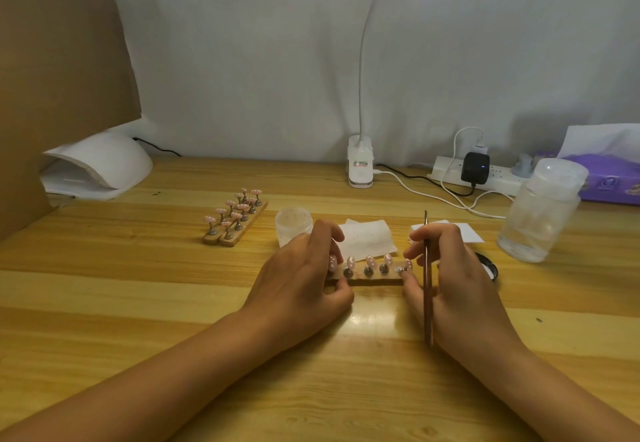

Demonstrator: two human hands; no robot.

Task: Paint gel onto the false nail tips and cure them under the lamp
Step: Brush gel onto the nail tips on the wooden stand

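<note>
A wooden strip (pixel 374 281) with several pink false nail tips (pixel 370 262) on metal stands lies on the table between my hands. My left hand (pixel 304 282) grips its left end between thumb and fingers. My right hand (pixel 453 279) pinches the right end and also holds a thin brush (pixel 427 289), its tip pointing away from me. Two more wooden strips with pink tips (pixel 235 215) sit further back on the left. The white curing lamp (pixel 100 164) stands at the far left of the table.
A small clear jar (pixel 292 223) and white wipes (pixel 367 235) lie just behind my hands. A black lid (pixel 488 265) sits at my right hand, a large clear jar (pixel 542 209) further right. A clip desk lamp (pixel 360 164), power strip (pixel 485 175) and purple tissue pack (pixel 609 178) line the wall.
</note>
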